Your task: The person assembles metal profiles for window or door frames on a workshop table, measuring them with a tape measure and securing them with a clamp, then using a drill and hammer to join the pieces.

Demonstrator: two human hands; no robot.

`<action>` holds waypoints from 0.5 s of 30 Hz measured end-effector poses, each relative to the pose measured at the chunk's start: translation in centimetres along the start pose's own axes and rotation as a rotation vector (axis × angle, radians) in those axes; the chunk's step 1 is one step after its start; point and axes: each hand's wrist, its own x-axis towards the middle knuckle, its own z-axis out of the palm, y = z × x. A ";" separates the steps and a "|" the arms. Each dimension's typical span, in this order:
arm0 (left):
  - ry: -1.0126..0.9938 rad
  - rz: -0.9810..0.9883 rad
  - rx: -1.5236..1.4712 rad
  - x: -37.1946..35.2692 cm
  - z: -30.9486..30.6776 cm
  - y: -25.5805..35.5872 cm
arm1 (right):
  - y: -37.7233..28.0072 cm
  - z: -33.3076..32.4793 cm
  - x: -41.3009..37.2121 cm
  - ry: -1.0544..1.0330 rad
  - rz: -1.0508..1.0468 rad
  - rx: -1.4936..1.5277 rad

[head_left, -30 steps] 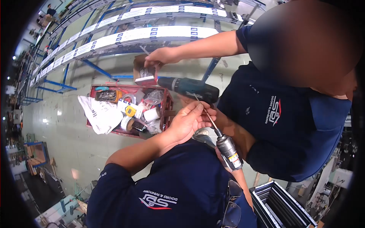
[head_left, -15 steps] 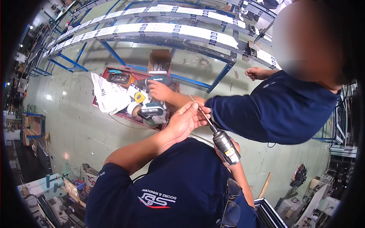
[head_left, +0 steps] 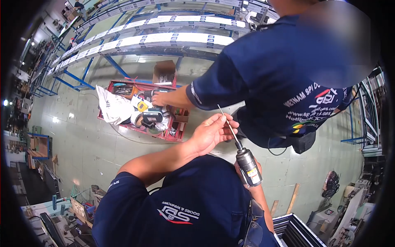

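Pale, shiny floor spreads under a red box of tools. The left hand pinches the thin metal rod, whose tip pokes past the fingers, and the right hand grips the dark power tool at its other end.
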 end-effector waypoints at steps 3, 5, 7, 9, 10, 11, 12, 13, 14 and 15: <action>-0.010 -0.014 0.016 0.2 1.0 -1.3 | 1.3 -0.8 -1.1 0.046 0.003 -0.019; -0.005 -0.024 0.012 0.4 1.7 -2.0 | 0.4 -1.7 -1.6 0.079 -0.030 -0.104; -0.027 -0.024 0.016 0.8 2.5 -2.6 | 0.9 -2.6 -1.9 0.101 -0.072 -0.161; -0.069 -0.019 0.029 1.8 2.8 -2.7 | 3.1 -3.0 -1.5 0.136 -0.089 -0.133; -0.079 -0.032 0.028 2.6 3.3 -2.7 | 4.4 -3.5 -1.4 0.151 -0.082 -0.136; -0.094 -0.026 0.044 3.5 3.8 -2.7 | 4.4 -3.9 -0.8 0.170 -0.163 -0.127; -0.111 -0.018 0.060 4.5 4.3 -2.7 | 4.2 -4.4 -0.1 0.189 -0.245 -0.121; -0.132 -0.027 0.055 5.8 4.8 -2.5 | 3.7 -4.9 0.3 0.232 -0.228 -0.265; -0.143 -0.039 0.052 7.3 5.3 -2.3 | 3.8 -5.2 1.1 0.246 -0.221 -0.272; -0.147 -0.052 0.072 9.1 5.8 -2.1 | 4.0 -5.6 1.9 0.281 -0.182 -0.263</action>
